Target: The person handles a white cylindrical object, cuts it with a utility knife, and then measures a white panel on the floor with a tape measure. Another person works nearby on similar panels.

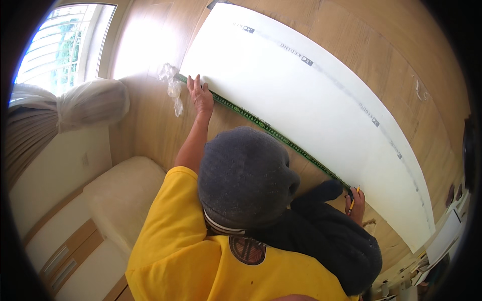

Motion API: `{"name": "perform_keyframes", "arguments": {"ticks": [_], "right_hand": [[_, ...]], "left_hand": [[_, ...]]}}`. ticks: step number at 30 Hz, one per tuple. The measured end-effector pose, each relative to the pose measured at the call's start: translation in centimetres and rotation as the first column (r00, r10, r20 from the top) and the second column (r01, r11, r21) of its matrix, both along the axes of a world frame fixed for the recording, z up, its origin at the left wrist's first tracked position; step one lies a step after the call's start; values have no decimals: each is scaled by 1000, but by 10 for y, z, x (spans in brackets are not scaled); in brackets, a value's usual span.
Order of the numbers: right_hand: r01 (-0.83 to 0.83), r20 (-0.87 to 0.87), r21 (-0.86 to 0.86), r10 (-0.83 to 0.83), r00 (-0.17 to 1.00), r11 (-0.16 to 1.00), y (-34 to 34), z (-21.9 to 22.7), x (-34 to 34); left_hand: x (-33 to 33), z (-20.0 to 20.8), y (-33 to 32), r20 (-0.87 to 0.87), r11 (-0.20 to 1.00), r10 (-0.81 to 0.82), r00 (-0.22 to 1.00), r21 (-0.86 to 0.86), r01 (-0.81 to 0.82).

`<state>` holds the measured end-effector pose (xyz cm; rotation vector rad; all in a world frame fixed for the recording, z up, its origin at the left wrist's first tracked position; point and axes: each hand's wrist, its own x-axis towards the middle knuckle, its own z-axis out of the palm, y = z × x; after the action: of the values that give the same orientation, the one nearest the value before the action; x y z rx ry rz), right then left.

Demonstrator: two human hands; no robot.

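A long green measuring tape (pixel 286 139) lies along the near edge of a large white panel (pixel 306 100). My left hand (pixel 202 98) rests over the tape near its far-left end, fingers spread and touching the panel's edge. My right hand (pixel 357 208) is at the tape's other end, by the panel's near edge, partly hidden by my bent leg. Its fingers are closed round a yellow pencil (pixel 352 204). A small dark thing beside those fingers may be the tape's case, but I cannot tell.
The panel lies on a wood-look floor (pixel 361 45). Crumpled clear plastic (pixel 173 88) is beside the tape's left end. My grey-clad knee (pixel 246 175) rises near the tape. A cream padded block (pixel 123 195), tied curtain (pixel 90 105) and window are on the left; assorted items stand at right.
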<state>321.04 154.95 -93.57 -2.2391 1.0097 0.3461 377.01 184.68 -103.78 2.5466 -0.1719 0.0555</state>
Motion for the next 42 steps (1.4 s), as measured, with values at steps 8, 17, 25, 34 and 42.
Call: {"name": "perform_keyframes", "arguments": {"ticks": [8,17,25,34,42], "right_hand": [[12,21,-5,-12,1000,1000,3,-6,-3],[32,47,26,-33,998,999,0,-8,-3],[21,82,-12,-20,996,1000,-2,-11,-6],[-5,30,24,5,1000,1000,-3,-3,-2],[-15,57,-39,18,998,999,-6,-12,-8]], "left_hand": [[-3,-1,-8,-27,1000,2,1000,-18,-3],[-24,-9,8,-26,972,-72,997,222,76],[37,20,25,-323,930,-110,940,300,212],[37,71,-1,-485,931,-88,870,271,245],[46,41,9,-366,924,-117,923,301,237]]}}
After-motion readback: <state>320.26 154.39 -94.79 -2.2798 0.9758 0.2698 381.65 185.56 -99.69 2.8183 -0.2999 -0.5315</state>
